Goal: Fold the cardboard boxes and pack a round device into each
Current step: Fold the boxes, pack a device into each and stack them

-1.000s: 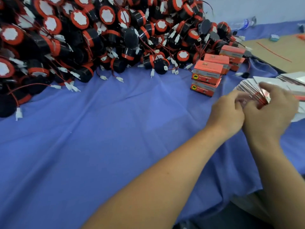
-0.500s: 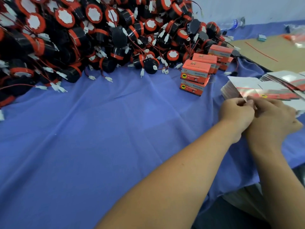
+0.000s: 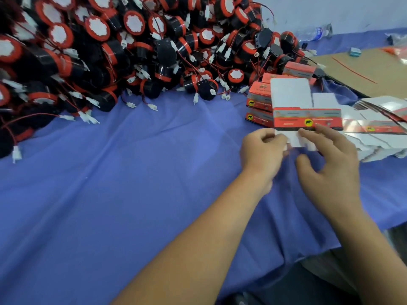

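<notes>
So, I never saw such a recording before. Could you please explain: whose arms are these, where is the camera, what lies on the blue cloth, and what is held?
There is no machine: a person works with bare hands, and one camera on the head looks forward and down. On the blue cloth lie a big pile of round devices, black with red rims and wires, some finished boxes, and a stack of flat boxes at the right. The left hand pinches the lower white flap of an unfolded box held upright; the right hand touches it with straight fingers.

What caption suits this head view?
Left hand pinches a box blank, right hand touches it, beside heaped round devices.
</notes>
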{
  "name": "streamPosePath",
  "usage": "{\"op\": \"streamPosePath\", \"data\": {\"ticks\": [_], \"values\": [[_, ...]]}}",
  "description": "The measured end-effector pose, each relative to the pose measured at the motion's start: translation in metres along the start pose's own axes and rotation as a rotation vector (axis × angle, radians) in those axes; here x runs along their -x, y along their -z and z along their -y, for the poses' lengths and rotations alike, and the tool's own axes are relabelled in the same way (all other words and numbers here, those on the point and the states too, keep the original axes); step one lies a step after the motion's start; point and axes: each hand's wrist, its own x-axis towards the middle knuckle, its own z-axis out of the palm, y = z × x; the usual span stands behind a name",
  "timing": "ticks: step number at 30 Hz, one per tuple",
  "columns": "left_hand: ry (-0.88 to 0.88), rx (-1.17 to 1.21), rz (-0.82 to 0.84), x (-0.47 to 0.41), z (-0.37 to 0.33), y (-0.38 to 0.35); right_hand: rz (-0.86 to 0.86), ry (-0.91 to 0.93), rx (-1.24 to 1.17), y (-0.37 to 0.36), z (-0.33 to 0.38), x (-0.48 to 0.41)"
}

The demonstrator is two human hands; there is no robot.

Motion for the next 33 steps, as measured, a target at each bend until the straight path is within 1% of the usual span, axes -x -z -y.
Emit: {"op": "streamPosePath", "data": {"ticks": [2, 4, 7, 9, 13, 16, 20, 24, 27, 29, 33], "values": [[-0.043, 0.012, -0.013, 0.014, -0.011, 0.033, 0.053, -0.062, -0.071, -0.004, 0.009, 0.000], [-0.085, -0.008, -0.063, 0.030, -0.019, 0.066, 0.170, -0.102, -0.196, -0.012, 0.023, 0.002], [-0.147, -0.080, -0.181, 0.053, -0.029, 0.117, 0.322, -0.078, -0.435, -0.033, 0.055, 0.013], [-0.166, -0.128, -0.205, 0.069, -0.034, 0.149, 0.365, -0.038, -0.480, -0.050, 0.074, 0.024], [-0.190, -0.332, -0.258, 0.096, -0.039, 0.211, 0.423, 0.071, -0.461, -0.077, 0.113, 0.044], [-0.159, -0.496, -0.272, 0.117, -0.045, 0.251, 0.489, 0.171, -0.397, -0.093, 0.139, 0.058], [-0.156, -0.561, -0.246, 0.141, -0.048, 0.290, 0.535, 0.233, -0.382, -0.110, 0.167, 0.078], [-0.241, -0.653, -0.207, 0.157, -0.044, 0.313, 0.588, 0.270, -0.337, -0.119, 0.179, 0.096], [-0.227, -0.706, -0.130, 0.162, -0.037, 0.322, 0.544, 0.283, -0.354, -0.119, 0.179, 0.098], [-0.273, -0.720, -0.143, 0.163, -0.031, 0.323, 0.531, 0.300, -0.351, -0.116, 0.178, 0.099], [-0.401, -0.756, -0.223, 0.161, -0.020, 0.322, 0.527, 0.347, -0.322, -0.114, 0.178, 0.101]]}}
